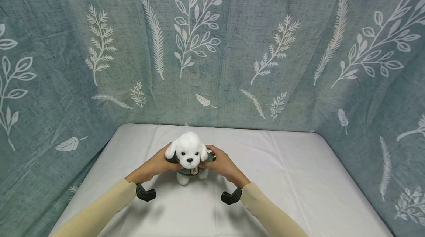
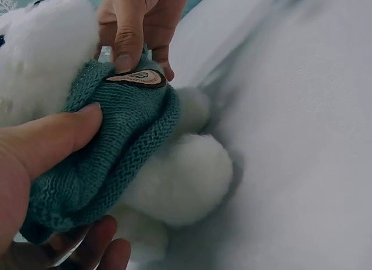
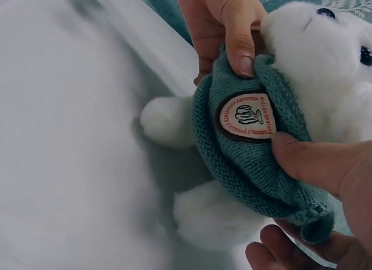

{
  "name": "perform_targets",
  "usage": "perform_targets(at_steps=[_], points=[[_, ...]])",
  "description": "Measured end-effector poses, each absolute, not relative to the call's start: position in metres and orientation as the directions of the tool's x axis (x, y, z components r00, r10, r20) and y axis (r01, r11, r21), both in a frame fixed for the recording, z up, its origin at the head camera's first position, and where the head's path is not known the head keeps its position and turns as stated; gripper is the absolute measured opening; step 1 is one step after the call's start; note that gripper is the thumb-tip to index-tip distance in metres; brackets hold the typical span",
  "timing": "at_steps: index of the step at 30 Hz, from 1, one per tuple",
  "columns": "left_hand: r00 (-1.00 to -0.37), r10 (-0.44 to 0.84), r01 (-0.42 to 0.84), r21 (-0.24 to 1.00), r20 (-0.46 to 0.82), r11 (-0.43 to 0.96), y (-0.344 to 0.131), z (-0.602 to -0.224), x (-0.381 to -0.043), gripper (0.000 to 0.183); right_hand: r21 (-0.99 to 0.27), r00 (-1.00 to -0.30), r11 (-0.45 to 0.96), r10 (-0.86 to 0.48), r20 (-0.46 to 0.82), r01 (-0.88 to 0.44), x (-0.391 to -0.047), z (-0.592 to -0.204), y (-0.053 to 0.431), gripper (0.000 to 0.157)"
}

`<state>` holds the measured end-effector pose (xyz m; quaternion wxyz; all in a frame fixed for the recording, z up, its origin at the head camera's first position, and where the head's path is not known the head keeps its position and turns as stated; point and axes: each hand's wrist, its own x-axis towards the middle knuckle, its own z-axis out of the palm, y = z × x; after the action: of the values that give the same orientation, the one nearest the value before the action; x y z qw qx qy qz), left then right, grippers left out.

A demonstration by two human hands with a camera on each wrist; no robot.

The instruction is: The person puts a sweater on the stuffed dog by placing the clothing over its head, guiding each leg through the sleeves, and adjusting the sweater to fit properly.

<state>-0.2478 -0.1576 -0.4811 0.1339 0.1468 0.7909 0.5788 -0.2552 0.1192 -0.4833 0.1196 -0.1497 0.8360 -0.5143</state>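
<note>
A white plush dog (image 1: 188, 148) faces the head camera, its paws at the tabletop. It wears a teal knitted sweater (image 3: 256, 171) with an oval patch (image 3: 249, 116) on the chest. My left hand (image 1: 161, 163) grips the sweater on one side, thumb (image 2: 70, 130) across the knit and fingers curled beneath its edge. On the opposite side my right hand (image 1: 223, 162) holds the sweater likewise, its thumb (image 3: 314, 162) beside the patch. The dog's back is hidden from all views.
A white cloth covers the table (image 1: 265, 178). Behind it and along both sides hangs a grey-green curtain (image 1: 229, 52) with white leaf prints. A black wrist device (image 1: 146, 193) sits on the left wrist, and a matching device (image 1: 231, 196) on the right.
</note>
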Motion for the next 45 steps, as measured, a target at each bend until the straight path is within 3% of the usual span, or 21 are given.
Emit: perform_targets(at_steps=[20, 29, 45], points=[[-0.94, 0.34, 0.046, 0.97, -0.039, 0.238, -0.151, -0.488, -0.248, 0.092, -0.93, -0.91, 0.352, -0.411, -0.055, -0.103, -0.255, -0.486, 0.121, 0.064], [-0.947, 0.309, -0.045, 0.986, -0.093, 0.158, -0.142, -0.48, -0.241, 0.084, -0.973, -0.891, 0.232, -0.442, -0.104, -0.001, -0.251, -0.481, 0.127, 0.063], [-0.963, 0.255, -0.043, 0.984, -0.087, 0.174, -0.132, -0.461, -0.235, 0.072, -0.976, -0.869, 0.109, -0.444, -0.219, 0.19, -0.243, -0.468, 0.13, 0.069]])
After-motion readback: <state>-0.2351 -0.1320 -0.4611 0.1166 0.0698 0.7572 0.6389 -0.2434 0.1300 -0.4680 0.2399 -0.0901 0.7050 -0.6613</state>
